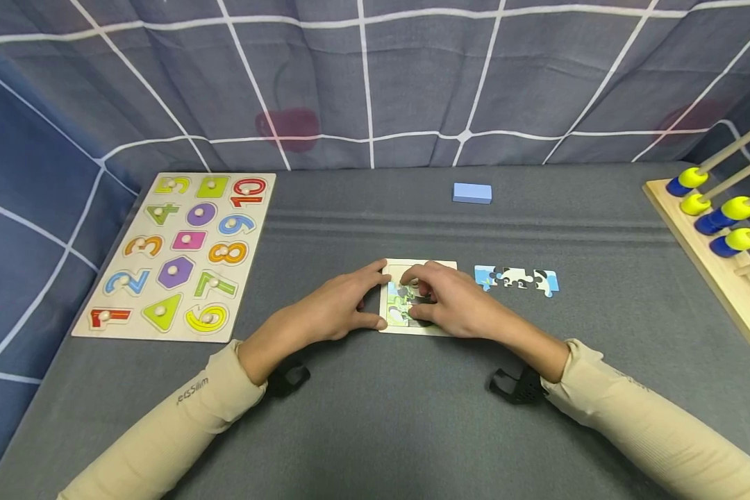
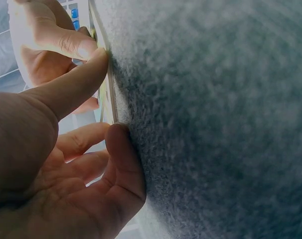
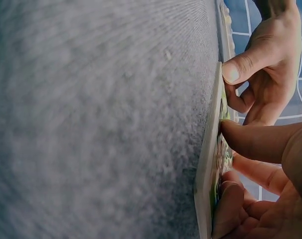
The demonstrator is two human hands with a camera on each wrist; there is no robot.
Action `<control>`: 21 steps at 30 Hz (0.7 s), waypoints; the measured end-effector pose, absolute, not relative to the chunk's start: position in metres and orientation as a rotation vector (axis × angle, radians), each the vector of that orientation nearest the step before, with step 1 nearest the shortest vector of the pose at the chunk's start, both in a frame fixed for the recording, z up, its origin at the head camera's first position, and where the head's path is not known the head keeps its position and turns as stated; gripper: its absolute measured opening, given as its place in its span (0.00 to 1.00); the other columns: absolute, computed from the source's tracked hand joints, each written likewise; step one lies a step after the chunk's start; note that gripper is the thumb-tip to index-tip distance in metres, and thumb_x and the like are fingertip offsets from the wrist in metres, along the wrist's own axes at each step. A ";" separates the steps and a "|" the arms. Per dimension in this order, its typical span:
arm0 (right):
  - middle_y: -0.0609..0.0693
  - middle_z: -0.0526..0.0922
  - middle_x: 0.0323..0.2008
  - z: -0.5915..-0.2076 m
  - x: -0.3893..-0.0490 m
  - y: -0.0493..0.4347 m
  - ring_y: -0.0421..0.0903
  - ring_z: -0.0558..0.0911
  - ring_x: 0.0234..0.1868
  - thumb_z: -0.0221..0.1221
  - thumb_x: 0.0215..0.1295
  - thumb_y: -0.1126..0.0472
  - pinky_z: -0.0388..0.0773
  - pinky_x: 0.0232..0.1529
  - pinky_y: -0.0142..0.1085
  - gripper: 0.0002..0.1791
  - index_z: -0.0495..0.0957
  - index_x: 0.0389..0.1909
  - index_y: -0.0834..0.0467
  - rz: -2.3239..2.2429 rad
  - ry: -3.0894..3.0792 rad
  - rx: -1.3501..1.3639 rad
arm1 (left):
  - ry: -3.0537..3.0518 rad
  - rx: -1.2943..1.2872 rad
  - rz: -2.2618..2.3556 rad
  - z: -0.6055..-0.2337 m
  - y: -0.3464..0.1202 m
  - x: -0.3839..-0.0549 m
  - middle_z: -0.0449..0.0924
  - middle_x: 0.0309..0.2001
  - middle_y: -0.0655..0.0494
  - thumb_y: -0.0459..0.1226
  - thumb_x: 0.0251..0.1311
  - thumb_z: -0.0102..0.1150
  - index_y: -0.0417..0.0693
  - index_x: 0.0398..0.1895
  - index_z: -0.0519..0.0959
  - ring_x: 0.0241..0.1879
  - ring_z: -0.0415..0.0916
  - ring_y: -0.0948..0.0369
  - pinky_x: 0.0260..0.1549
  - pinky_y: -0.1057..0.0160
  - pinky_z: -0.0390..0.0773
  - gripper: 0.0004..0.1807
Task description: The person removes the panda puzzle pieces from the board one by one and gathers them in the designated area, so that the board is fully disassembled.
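A small jigsaw puzzle tray [image 1: 420, 332] with a pale wooden rim lies flat on the grey table, green and white pieces [image 1: 398, 305] in its left part. My left hand [image 1: 340, 302] holds the tray's left side, thumb at the near corner and index finger at the far one. Over the tray, my right hand [image 1: 453, 298] has curled fingers and thumb down on a jigsaw piece, mostly hidden beneath them. In the right wrist view, the right thumb [image 3: 250, 142] touches the inside of the tray. To its right lie three joined-looking panda pieces [image 1: 516, 278] in a row.
A number-and-shape peg board [image 1: 178, 278] lies at the left. A blue block [image 1: 471, 193] sits behind the tray. At the far right stands a wooden bead rack [image 1: 703, 260] with upright rods. A dark checked curtain [image 1: 412, 83] hangs along the back edge.
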State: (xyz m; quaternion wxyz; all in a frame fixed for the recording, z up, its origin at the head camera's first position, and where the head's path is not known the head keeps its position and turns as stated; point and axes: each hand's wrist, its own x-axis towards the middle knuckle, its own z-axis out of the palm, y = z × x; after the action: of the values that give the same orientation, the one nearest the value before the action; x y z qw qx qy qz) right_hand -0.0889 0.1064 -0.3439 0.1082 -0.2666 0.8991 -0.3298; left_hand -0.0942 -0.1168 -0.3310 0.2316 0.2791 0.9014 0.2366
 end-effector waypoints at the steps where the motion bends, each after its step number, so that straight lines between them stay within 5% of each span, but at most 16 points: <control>1: 0.47 0.74 0.31 -0.344 -0.089 0.106 0.43 0.70 0.30 0.71 0.56 0.64 0.67 0.35 0.42 0.19 0.79 0.49 0.57 -0.974 2.648 -0.785 | 2.477 0.767 0.651 -0.331 -0.117 -0.094 0.49 0.77 0.47 0.44 0.61 0.68 0.41 0.72 0.64 0.71 0.56 0.49 0.65 0.50 0.60 0.39; 21: 0.45 0.74 0.29 -0.344 -0.087 0.096 0.42 0.71 0.27 0.69 0.56 0.65 0.68 0.32 0.42 0.15 0.76 0.43 0.53 -0.964 2.725 -0.789 | 2.481 0.764 0.673 -0.332 -0.118 -0.094 0.50 0.77 0.48 0.44 0.61 0.68 0.41 0.71 0.65 0.72 0.55 0.49 0.67 0.50 0.57 0.39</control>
State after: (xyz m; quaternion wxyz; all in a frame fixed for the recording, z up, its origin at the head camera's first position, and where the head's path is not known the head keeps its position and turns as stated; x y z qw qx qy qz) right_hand -0.0873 0.0964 -0.3438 0.0726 -0.2626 0.9072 -0.3207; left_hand -0.0940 -0.1176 -0.3321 0.2279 0.2772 0.9008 0.2444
